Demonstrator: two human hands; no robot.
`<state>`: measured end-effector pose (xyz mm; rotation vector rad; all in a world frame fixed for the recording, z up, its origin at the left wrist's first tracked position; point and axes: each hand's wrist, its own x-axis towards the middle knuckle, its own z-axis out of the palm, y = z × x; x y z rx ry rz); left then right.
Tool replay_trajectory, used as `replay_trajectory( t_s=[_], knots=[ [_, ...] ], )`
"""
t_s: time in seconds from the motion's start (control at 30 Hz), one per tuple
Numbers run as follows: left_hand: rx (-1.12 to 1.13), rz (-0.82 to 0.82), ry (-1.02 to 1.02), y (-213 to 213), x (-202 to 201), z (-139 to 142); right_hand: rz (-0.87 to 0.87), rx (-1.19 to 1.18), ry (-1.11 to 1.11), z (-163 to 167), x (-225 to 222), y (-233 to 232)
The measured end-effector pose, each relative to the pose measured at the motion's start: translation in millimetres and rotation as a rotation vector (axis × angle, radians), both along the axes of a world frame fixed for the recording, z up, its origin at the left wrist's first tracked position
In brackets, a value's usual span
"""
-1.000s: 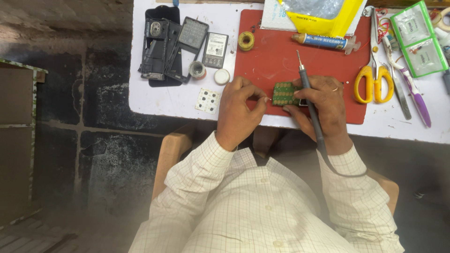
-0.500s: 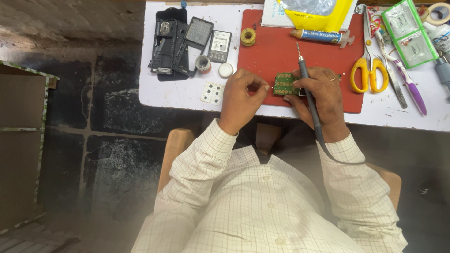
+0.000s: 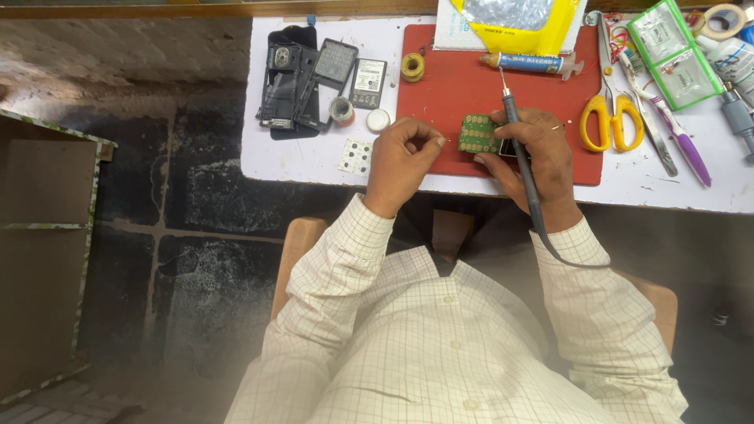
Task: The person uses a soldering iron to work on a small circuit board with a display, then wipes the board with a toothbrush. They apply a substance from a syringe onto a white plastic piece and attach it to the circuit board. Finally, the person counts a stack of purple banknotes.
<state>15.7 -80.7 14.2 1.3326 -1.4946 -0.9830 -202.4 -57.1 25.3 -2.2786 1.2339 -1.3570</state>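
Note:
A small green circuit board (image 3: 476,133) rests on a red mat (image 3: 448,94) at the table's near edge. My right hand (image 3: 538,153) steadies the board's right side with its fingers and grips a dark soldering iron (image 3: 512,116), tip pointing away from me; its cable runs back over my wrist. My left hand (image 3: 402,153) is just left of the board, with thumb and forefinger pinched on a tiny thin piece (image 3: 446,142) too small to identify.
On the white table (image 3: 298,161) lie a dismantled black phone (image 3: 289,78), a small white perforated piece (image 3: 356,156), a solder spool (image 3: 412,67), a syringe tube (image 3: 528,62), a yellow bag (image 3: 542,35), yellow scissors (image 3: 601,119), a purple tool (image 3: 682,145) and green packets (image 3: 674,53).
The view has shifted a little. My left hand's pinched fingertips have drawn slightly away from the board's left edge. My right hand still holds the iron by the board.

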Motion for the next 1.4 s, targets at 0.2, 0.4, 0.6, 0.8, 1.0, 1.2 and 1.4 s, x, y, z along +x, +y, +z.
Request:
replay_trajectory(
  t_s=[0.2,0.4,0.6,0.8,1.0,1.2,1.4],
  knots=[
    [0.045,-0.022,0.080,-1,-1,-6,0.007,-0.035,0.009,-1,0,-1],
    [0.181,-0.096,0.468,-4,-16,-23,0.000,-0.093,0.056,-4,0,-3],
    [0.260,-0.084,0.555,-9,-17,-30,0.035,-0.096,0.066,-3,0,-6],
    [0.288,-0.082,0.533,-9,-18,-27,0.031,-0.101,0.057,-1,1,-5],
    [0.284,-0.098,0.525,-9,-17,-25,0.037,-0.101,0.064,0,1,-6],
    [0.279,-0.074,0.493,-9,-19,-23,0.029,-0.101,0.068,1,2,-4],
    [0.275,-0.045,0.475,-8,-21,-21,0.027,-0.102,0.074,1,2,-4]
  ],
)
